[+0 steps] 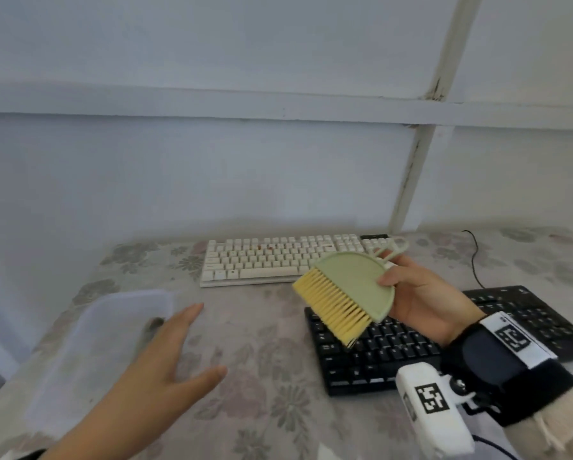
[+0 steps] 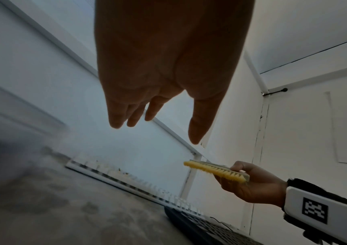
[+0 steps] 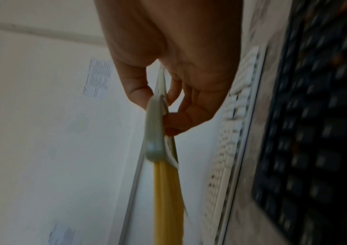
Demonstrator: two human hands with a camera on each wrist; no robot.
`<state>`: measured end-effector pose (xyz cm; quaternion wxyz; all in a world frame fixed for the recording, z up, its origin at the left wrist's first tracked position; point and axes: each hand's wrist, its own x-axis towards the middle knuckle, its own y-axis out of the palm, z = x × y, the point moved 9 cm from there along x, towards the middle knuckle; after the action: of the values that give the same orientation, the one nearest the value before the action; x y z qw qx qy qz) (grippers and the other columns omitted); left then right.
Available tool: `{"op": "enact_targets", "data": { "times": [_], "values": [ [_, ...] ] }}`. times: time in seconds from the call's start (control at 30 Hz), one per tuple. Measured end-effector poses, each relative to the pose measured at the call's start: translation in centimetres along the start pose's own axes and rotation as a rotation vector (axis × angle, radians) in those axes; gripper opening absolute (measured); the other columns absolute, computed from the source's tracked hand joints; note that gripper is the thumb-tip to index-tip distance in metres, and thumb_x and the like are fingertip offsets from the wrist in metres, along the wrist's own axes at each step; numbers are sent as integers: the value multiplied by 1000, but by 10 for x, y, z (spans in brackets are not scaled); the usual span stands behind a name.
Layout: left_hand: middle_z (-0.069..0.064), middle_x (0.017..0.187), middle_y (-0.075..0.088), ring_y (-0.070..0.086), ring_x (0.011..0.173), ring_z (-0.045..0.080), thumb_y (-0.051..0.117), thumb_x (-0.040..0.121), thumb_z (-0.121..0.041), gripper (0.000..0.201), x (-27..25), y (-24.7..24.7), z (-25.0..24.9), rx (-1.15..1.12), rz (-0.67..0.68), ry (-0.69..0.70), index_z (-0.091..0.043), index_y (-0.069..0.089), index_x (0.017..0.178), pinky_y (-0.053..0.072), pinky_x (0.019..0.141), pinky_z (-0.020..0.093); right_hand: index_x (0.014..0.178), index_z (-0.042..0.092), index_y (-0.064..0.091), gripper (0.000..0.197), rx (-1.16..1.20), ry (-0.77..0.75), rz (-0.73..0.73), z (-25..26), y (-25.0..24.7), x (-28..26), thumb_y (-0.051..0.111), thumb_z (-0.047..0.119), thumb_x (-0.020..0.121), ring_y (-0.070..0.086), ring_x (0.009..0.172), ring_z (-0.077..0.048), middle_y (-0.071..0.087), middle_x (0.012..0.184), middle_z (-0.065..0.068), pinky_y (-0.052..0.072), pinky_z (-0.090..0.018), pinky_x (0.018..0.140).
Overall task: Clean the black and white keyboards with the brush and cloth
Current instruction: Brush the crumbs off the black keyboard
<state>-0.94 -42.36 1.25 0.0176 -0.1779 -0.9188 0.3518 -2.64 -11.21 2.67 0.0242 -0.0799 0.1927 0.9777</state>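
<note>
My right hand point(image 1: 421, 300) grips a pale green brush point(image 1: 351, 287) with yellow bristles point(image 1: 331, 310), held in the air above the left end of the black keyboard point(image 1: 394, 356). The brush point(image 2: 216, 170) shows edge-on in the left wrist view, and in the right wrist view thumb and fingers pinch its green body point(image 3: 155, 131). The white keyboard point(image 1: 278, 260) lies farther back against the wall. My left hand point(image 1: 165, 363) hovers open, fingers straight, over the table beside a clear plastic container point(image 1: 89, 353). No cloth is plainly visible.
The table wears a grey floral cloth point(image 1: 261, 393). A black cable point(image 1: 476, 257) runs from the black keyboard toward the wall. The clear container sits at the table's left edge with a small dark item point(image 1: 150, 330) in it.
</note>
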Motion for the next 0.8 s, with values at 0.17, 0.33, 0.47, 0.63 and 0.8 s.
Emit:
{"op": "enact_targets", "data": {
  "times": [0.17, 0.33, 0.47, 0.63, 0.8],
  "values": [
    [-24, 149, 18, 26, 136, 1, 69, 68, -52, 76, 23, 57, -23, -187, 105, -36, -56, 19, 125, 29, 111, 23, 95, 12, 52, 36, -13, -29, -158, 28, -96, -21, 65, -2, 64, 67, 86, -26, 63, 105, -22, 59, -31, 60],
    [-18, 152, 20, 25, 136, 0, 76, 55, -61, 110, 41, 107, -38, -152, 217, -99, -37, 18, 145, 27, 110, 21, 69, 20, 42, 31, 40, -65, -384, 49, -194, -45, 51, -2, 88, 66, 56, -10, 61, 59, 1, 54, -20, 48],
    [-25, 140, 27, 30, 130, -2, 80, 47, -65, 115, 48, 141, -59, -48, 301, -141, -40, 19, 142, 32, 103, 16, 72, 18, 49, 23, 27, -58, -513, 62, -262, -66, 55, 3, 89, 67, 56, -11, 67, 64, -1, 54, -20, 49],
    [-29, 127, 47, 49, 114, -11, 83, 54, -46, 99, 59, 162, -75, -24, 296, -133, -44, 27, 136, 39, 105, 22, 81, 13, 55, 11, -5, -67, -649, 80, -326, -83, 53, 8, 91, 64, 47, -7, 68, 56, 2, 51, -17, 44],
    [-12, 145, 32, 40, 126, 8, 84, 31, -60, 151, 64, 170, -69, 70, 285, -209, -28, -4, 150, 33, 104, 24, 80, 14, 55, 10, -16, -74, -746, 81, -364, -92, 54, 10, 90, 61, 46, -8, 65, 60, -3, 49, -23, 57]
  ]
}}
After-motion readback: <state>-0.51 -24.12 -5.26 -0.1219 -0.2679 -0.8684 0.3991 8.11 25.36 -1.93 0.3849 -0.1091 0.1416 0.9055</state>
